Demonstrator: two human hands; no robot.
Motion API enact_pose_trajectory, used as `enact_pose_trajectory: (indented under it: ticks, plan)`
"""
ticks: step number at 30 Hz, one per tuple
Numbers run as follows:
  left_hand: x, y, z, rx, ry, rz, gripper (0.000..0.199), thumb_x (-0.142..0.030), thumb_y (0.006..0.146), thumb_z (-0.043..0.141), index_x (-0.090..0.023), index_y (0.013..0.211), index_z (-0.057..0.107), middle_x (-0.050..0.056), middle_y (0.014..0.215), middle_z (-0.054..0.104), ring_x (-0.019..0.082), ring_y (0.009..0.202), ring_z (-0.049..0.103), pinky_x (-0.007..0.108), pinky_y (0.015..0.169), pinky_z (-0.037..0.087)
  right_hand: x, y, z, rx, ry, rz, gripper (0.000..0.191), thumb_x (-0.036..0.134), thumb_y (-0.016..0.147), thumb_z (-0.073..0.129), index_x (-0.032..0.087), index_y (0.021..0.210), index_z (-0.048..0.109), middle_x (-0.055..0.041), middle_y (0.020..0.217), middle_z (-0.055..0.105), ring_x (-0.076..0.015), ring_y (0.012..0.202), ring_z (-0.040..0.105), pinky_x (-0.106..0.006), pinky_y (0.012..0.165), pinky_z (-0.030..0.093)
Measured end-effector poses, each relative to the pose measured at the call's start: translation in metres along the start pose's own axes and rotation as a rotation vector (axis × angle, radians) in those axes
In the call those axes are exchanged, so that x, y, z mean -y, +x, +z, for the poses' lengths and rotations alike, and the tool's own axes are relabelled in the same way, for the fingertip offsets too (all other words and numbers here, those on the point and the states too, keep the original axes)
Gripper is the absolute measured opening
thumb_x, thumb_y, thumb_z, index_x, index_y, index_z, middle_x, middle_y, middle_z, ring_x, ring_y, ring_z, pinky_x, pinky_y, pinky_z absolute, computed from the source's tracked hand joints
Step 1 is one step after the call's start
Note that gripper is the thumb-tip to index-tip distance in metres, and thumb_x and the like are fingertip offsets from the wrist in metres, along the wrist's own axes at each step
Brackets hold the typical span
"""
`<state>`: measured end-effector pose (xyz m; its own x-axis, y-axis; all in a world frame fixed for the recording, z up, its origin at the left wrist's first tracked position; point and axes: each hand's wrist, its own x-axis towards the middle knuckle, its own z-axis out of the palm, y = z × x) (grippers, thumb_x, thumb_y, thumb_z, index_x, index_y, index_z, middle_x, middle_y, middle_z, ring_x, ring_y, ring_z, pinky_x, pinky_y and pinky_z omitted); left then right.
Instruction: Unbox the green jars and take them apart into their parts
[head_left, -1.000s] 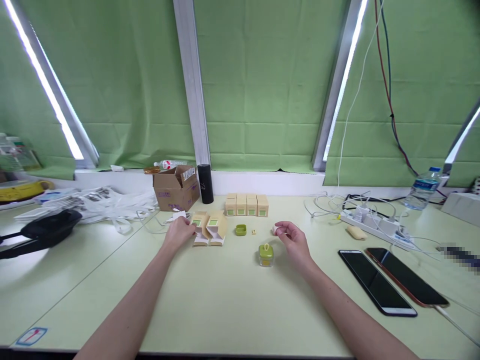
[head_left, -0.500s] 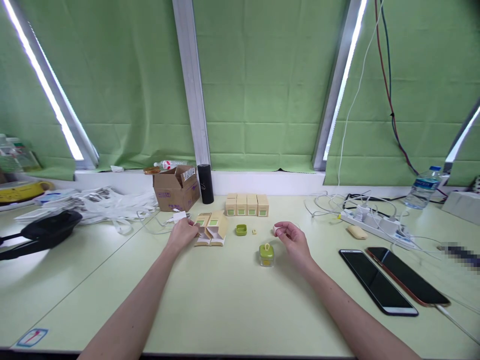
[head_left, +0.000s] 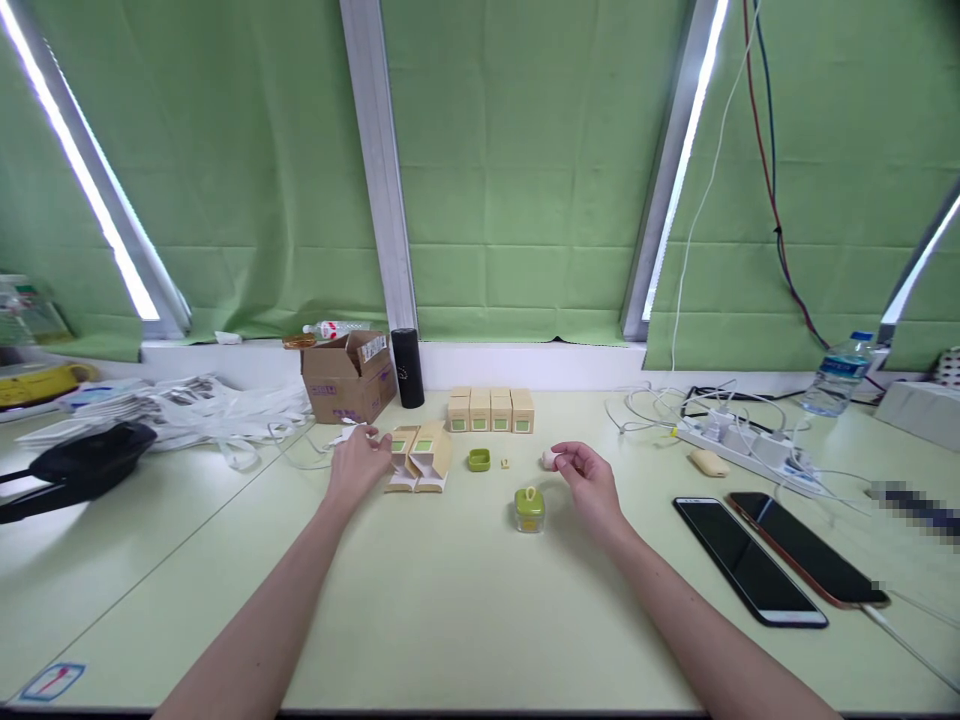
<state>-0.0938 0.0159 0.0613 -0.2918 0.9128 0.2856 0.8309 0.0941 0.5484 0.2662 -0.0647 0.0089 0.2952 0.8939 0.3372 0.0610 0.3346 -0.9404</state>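
My right hand pinches a small pinkish-white round piece between thumb and fingers, at or just above the table. Left of it stands a small clear jar with a green lid and a loop on top. A green square lid-like cup and a tiny yellow loop piece lie farther left. My left hand is beside two opened small tan cartons, its fingers loosely apart with nothing seen in them. Partly behind that hand is a white object.
Several closed tan boxes stand in a row at the back. Behind my left hand are a cardboard box and a black cylinder. Two phones, a power strip and a water bottle are at right.
My left hand has drawn back slightly left from the cartons, its fingers lifting. My right hand keeps the round piece in nearly the same place. The view has shifted slightly.
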Motion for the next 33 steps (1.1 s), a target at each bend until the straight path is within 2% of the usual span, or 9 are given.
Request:
enact_pose_trajectory:
  ticks: [3,5,9,13,15,18,22,28,33]
  plan:
    - [-0.015,-0.011,-0.004,-0.195,-0.065,0.220,0.033,-0.031,0.091,0.052,-0.018,0.119,0.062,0.013,0.114,0.075,0.036,0.125,0.056,0.047,0.108,0.042,0.001,0.001,-0.001,-0.052,-0.002,0.011,0.030,0.049,0.080,0.070,0.022,0.094,0.071,-0.0045,0.079,0.073,-0.0235,0.080,0.066,-0.037,0.076,0.048]
    - [-0.029,-0.020,-0.003,-0.241,-0.150,0.405,0.027,-0.024,0.089,0.050,-0.019,0.111,0.065,0.012,0.113,0.074,0.033,0.121,0.057,0.047,0.107,0.044,0.002,0.002,-0.001,-0.074,0.010,0.024,0.028,0.047,0.077,0.069,0.023,0.091,0.071,-0.0022,0.073,0.068,-0.0222,0.075,0.063,-0.035,0.072,0.046]
    - [-0.063,-0.045,0.007,-0.100,-0.255,0.706,0.017,-0.018,0.086,0.051,-0.023,0.084,0.067,0.010,0.095,0.072,0.029,0.106,0.063,0.044,0.094,0.053,0.004,0.004,-0.002,-0.074,0.046,0.037,0.021,0.038,0.074,0.065,0.024,0.089,0.070,0.0006,0.068,0.063,-0.0204,0.071,0.059,-0.034,0.068,0.044]
    - [-0.098,-0.074,0.027,0.072,-0.266,0.916,0.017,-0.013,0.085,0.054,-0.023,0.078,0.066,0.009,0.080,0.070,0.030,0.101,0.064,0.045,0.085,0.055,0.005,0.004,-0.003,-0.053,0.056,0.025,0.018,0.034,0.070,0.064,0.023,0.083,0.069,0.0012,0.064,0.061,-0.0188,0.067,0.056,-0.032,0.065,0.042]
    - [-0.109,-0.085,0.036,0.193,-0.272,0.913,0.016,-0.018,0.090,0.055,-0.023,0.081,0.067,0.009,0.084,0.071,0.030,0.102,0.064,0.044,0.085,0.056,0.006,0.004,-0.003,-0.024,0.059,0.043,0.017,0.035,0.069,0.064,0.023,0.081,0.068,0.0022,0.060,0.059,-0.0172,0.062,0.053,-0.031,0.061,0.040]
    - [-0.111,-0.097,0.047,0.403,-0.358,0.870,0.017,-0.030,0.095,0.059,-0.026,0.108,0.069,0.010,0.110,0.073,0.028,0.116,0.062,0.044,0.094,0.057,0.007,0.004,-0.001,0.023,0.029,0.113,0.022,0.040,0.071,0.067,0.022,0.082,0.068,0.0044,0.053,0.055,-0.0155,0.053,0.049,-0.029,0.054,0.036]
    - [-0.099,-0.105,0.057,0.641,-0.361,0.829,0.058,-0.035,0.083,0.077,-0.031,0.138,0.058,0.011,0.132,0.065,0.031,0.132,0.054,0.049,0.108,0.050,0.005,0.003,0.001,0.081,-0.035,0.173,0.027,0.044,0.072,0.070,0.022,0.087,0.067,0.0045,0.052,0.057,-0.0152,0.051,0.051,-0.028,0.052,0.036]
    - [-0.087,-0.111,0.072,0.715,-0.369,0.645,0.054,-0.038,0.082,0.076,-0.025,0.133,0.064,0.013,0.136,0.059,0.032,0.131,0.055,0.049,0.114,0.043,0.001,0.003,0.003,0.205,-0.082,0.265,0.026,0.031,0.066,0.065,0.020,0.090,0.065,0.0007,0.068,0.066,-0.0154,0.058,0.060,-0.024,0.049,0.039]
    - [-0.088,-0.104,0.078,0.660,-0.546,0.522,0.055,-0.052,0.084,0.075,-0.020,0.128,0.069,0.014,0.129,0.065,0.031,0.117,0.061,0.045,0.103,0.048,0.002,0.001,0.005,0.272,-0.024,0.241,0.041,0.021,0.057,0.055,0.021,0.097,0.066,-0.0036,0.093,0.069,-0.0173,0.073,0.066,-0.024,0.051,0.047]
